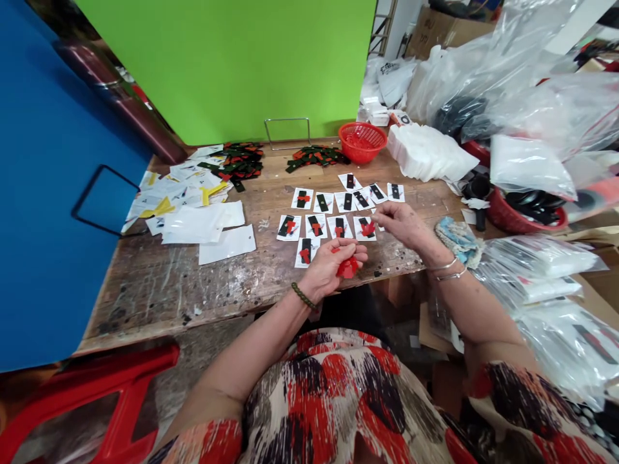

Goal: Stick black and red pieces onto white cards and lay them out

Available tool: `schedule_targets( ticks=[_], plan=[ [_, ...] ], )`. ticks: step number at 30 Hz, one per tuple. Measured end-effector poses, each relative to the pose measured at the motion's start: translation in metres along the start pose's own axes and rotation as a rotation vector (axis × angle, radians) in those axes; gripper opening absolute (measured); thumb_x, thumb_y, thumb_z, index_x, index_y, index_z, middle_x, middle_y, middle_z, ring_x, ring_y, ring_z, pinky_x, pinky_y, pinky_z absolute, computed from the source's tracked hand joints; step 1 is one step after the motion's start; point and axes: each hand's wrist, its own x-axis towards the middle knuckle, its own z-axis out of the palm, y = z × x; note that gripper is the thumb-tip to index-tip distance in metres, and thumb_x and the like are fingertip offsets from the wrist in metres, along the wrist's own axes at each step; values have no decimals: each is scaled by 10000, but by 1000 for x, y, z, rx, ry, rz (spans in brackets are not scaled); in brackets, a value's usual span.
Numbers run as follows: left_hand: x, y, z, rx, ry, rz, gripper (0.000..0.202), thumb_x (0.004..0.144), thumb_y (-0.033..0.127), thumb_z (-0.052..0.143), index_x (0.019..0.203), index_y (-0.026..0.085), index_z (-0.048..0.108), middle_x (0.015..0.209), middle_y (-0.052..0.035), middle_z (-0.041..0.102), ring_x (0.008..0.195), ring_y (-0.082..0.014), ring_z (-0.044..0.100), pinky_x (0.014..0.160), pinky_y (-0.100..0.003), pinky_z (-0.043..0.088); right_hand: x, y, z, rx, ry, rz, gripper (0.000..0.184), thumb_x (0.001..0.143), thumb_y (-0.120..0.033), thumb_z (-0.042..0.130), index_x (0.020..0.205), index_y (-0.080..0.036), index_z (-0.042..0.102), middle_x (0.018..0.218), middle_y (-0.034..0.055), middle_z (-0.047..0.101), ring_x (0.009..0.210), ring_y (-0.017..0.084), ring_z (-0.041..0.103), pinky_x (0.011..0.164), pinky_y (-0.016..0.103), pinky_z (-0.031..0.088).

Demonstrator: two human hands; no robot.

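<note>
My left hand [333, 263] is cupped palm up near the table's front edge, fingers curled round several small red plastic pieces [347, 267]. My right hand [405, 227] hovers just right of a white card [358, 235] that bears a black strip and a red piece [367, 228]. Its thumb and fingertips are pinched together; what is between them, if anything, is too small to tell. White cards with black strips lie in rough rows ahead of my hands. Red pieces sit on the nearer cards, such as the one at the left [289, 225].
A red basket [363, 143] holding red pieces stands at the back, beside piles of black and red strips [316, 156]. Papers and bags [193, 222] cover the table's left. White foam sheets [430, 151], a blue cloth [457, 238] and plastic-wrapped goods [541, 258] crowd the right.
</note>
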Motion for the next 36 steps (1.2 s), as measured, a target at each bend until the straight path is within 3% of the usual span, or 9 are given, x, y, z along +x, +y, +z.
schedule_targets(
  ticks=[5, 9, 12, 14, 16, 20, 24, 29, 36],
  plan=[
    [2, 6, 7, -159, 70, -76, 143, 935, 18, 542, 886, 75, 663, 841, -104, 747, 716, -114, 726, 664, -176, 586, 23, 39, -37, -287, 52, 126, 234, 791, -302, 605, 594, -176, 592, 569, -13, 525, 606, 133, 436, 615, 294, 326],
    [7, 7, 12, -202, 100, -120, 280, 831, -104, 537, 975, 99, 665, 972, -105, 759, 836, -124, 751, 803, -192, 603, 37, 61, -30, -305, -48, 139, 224, 781, -280, 601, 584, -176, 616, 553, -8, 539, 608, 144, 472, 613, 290, 342],
    [15, 6, 14, -231, 126, -116, 300, 833, -101, 534, 1002, 114, 656, 1053, -115, 749, 957, -149, 754, 849, -206, 603, 40, 69, -16, -330, 71, 90, 106, 738, -253, 661, 672, -172, 681, 659, 23, 601, 704, 183, 530, 684, 308, 411],
    [21, 5, 15, -256, 143, -102, 290, 847, -94, 525, 1002, 118, 647, 1083, -117, 740, 1013, -160, 747, 875, -215, 599, 34, 63, -10, -338, 224, -6, 80, 728, -249, 704, 751, -172, 706, 783, 54, 633, 798, 211, 554, 769, 343, 452],
    [27, 5, 14, -279, 153, -82, 277, 856, -96, 510, 981, 116, 637, 1060, -110, 736, 1006, -148, 743, 896, -211, 589, 18, 46, -6, -278, 257, -117, 109, 788, -283, 707, 824, -180, 716, 858, 66, 641, 817, 213, 560, 802, 364, 468],
    [34, 5, 13, -276, 120, -50, 280, 855, -107, 489, 947, 122, 623, 944, -62, 720, 837, -97, 723, 857, -191, 573, -29, -2, 5, -89, -82, -337, 158, 893, -344, 699, 1016, -248, 726, 937, 45, 653, 853, 206, 585, 798, 356, 493],
    [33, 4, 14, -257, 66, -50, 299, 837, -115, 500, 961, 124, 631, 913, -49, 713, 741, -82, 690, 747, -169, 554, -56, -23, 23, -84, -101, -495, 138, 967, -289, 618, 1055, -277, 724, 1084, 76, 645, 1038, 237, 598, 943, 422, 499],
    [28, -2, 20, -345, 32, -26, 264, 911, -82, 462, 846, 122, 617, 769, -21, 681, 643, -55, 646, 634, -125, 518, -47, -20, 28, -109, -8, -433, 184, 994, -286, 574, 1028, -256, 753, 986, 68, 689, 956, 218, 622, 899, 391, 504],
    [21, -1, 23, -395, 15, 4, 281, 1031, 182, 484, 816, 123, 655, 807, -46, 721, 750, -121, 693, 857, -316, 623, -24, -22, 18, 13, -77, -146, 170, 886, -255, 636, 932, -200, 790, 879, 51, 758, 771, 177, 660, 763, 339, 512]
  ],
)
